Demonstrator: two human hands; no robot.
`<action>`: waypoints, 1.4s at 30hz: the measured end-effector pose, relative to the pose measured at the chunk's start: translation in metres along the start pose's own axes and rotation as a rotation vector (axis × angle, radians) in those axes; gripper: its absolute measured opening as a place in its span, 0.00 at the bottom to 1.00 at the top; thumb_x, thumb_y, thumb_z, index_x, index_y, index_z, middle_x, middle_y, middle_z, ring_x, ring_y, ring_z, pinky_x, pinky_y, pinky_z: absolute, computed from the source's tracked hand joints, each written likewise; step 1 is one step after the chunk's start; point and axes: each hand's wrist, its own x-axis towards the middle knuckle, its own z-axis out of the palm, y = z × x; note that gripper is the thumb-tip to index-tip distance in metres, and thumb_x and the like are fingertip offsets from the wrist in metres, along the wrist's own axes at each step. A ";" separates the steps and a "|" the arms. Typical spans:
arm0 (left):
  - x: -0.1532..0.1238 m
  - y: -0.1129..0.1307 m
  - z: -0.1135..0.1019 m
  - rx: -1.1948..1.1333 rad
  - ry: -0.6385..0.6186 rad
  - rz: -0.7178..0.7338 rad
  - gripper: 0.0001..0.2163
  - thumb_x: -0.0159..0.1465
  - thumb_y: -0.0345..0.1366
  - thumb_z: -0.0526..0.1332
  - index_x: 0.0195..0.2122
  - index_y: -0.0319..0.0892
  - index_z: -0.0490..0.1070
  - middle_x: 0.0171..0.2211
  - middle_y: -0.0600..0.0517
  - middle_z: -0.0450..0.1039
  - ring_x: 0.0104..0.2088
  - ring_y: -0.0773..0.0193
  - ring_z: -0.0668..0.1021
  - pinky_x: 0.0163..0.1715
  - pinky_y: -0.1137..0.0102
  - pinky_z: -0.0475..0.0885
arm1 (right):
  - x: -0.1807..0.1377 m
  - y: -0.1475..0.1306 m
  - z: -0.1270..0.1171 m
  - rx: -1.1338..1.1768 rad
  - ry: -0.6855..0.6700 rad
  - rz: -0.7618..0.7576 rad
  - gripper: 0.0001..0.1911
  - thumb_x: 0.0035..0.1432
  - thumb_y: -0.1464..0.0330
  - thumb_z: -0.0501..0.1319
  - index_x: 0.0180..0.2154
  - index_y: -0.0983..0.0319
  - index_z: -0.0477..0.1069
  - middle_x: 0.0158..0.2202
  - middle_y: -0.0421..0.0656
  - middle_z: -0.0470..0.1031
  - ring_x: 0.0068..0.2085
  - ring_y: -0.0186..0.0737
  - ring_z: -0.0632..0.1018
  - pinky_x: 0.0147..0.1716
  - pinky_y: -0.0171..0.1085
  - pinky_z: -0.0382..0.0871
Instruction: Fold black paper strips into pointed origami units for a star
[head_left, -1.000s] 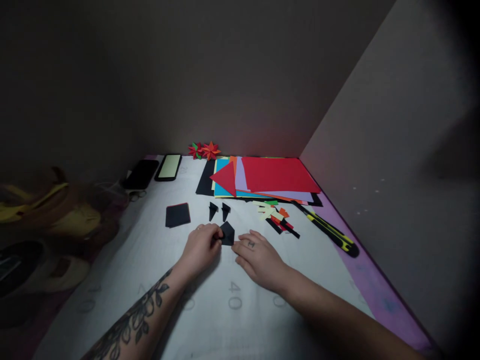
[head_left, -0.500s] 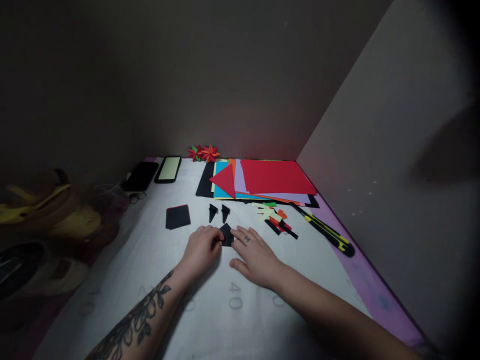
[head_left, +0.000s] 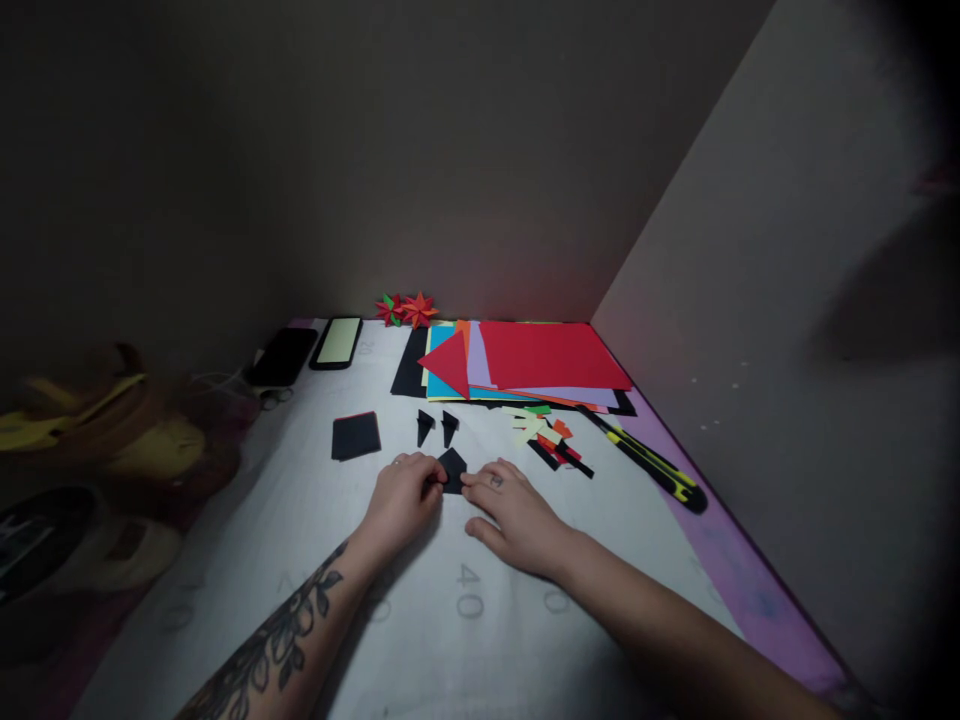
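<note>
A small folded piece of black paper point(head_left: 454, 470) lies flat on the white sheet point(head_left: 420, 620) between my hands. My left hand point(head_left: 406, 495) pinches its left edge, fingers curled and closed. On its right edge rest the fingertips of my right hand point(head_left: 514, 515), which lies palm down with thumb apart. Just beyond are two small folded black paper pieces point(head_left: 425, 428), standing side by side. To their left sits a stack of square paper point(head_left: 355, 436), black on top with a thin red edge.
Coloured paper sheets point(head_left: 555, 355) lie at the back, beside two paper stars point(head_left: 418, 309). Paper scraps point(head_left: 551, 435) and a yellow-black utility knife point(head_left: 652, 465) are at the right. Two phones point(head_left: 337, 343) rest back left. Walls bound the back and right.
My right hand's fingers have drawn slightly right and back, so more of the black paper's right side shows. My left hand keeps its pinch in place.
</note>
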 end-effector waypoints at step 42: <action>-0.007 0.032 0.011 -0.993 0.053 -0.332 0.23 0.51 0.32 0.64 0.47 0.42 0.57 0.23 0.59 0.69 0.23 0.70 0.70 0.24 0.75 0.63 | 0.015 -0.005 0.026 0.868 0.449 0.391 0.09 0.49 0.73 0.58 0.32 0.58 0.60 0.26 0.34 0.64 0.26 0.33 0.68 0.27 0.32 0.62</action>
